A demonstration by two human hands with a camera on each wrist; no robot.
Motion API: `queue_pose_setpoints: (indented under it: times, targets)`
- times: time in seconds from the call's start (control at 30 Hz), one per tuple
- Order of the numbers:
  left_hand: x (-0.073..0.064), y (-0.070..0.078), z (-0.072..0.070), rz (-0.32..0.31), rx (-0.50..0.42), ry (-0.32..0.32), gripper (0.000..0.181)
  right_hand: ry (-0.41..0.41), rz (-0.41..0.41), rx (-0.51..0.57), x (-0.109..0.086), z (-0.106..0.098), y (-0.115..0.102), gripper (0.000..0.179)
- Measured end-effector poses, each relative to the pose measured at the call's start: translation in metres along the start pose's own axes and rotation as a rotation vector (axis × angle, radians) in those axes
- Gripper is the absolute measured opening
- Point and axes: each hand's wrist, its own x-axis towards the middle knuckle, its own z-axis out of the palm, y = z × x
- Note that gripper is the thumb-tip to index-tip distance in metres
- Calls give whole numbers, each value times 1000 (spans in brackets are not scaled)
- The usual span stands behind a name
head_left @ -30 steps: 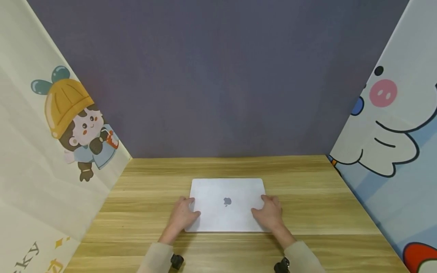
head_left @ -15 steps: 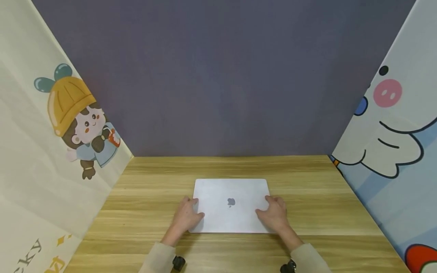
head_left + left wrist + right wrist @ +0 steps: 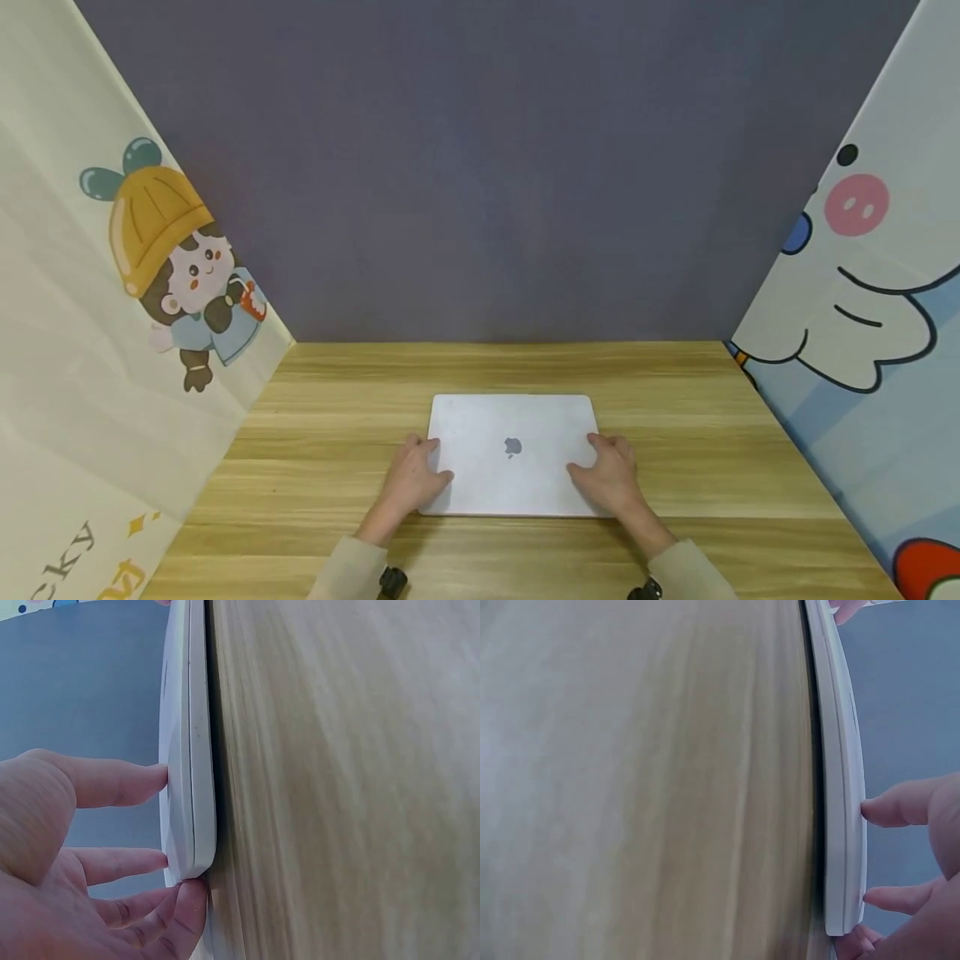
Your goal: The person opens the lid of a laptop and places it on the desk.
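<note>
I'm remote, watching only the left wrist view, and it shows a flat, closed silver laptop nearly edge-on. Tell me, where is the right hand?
Observer: The person's right hand grips the right edge of the flat, closed silver laptop.
Operator: And what's marked on top?
Observer: A dark grey, apple-shaped logo, near the middle of the smooth silver lid.
Operator: Anything printed off to the person's left?
Observer: A cartoon figure in a rounded yellow hat, on an off-white panel.

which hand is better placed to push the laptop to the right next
Probably the left hand: it touches the left edge of the laptop and could push rightward, while the right hand is at the opposite edge.
</note>
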Motion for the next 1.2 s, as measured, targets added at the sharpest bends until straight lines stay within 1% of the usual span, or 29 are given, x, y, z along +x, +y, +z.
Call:
queue_pose_setpoints:
  times: [0.37, 0.67, 0.9, 1.1, 1.2]
  targets:
    - [-1, -2, 1, 6, 1, -15, 60, -27, -15, -33, -1, -5, 2, 70]
    - [-6, -1, 3, 12, 11, -8, 61, -32, -27, -11, -6, -5, 4, 69]
    - [-11, -1, 3, 9, 23, -5, 63, -34, -41, -47, -8, -6, 5, 70]
    - [-14, -2, 1, 10, 25, -11, 65, -37, -78, -74, -11, -9, 7, 68]
    - [-16, -4, -1, 9, 25, -22, 64, -52, -118, -100, -12, -10, 10, 66]
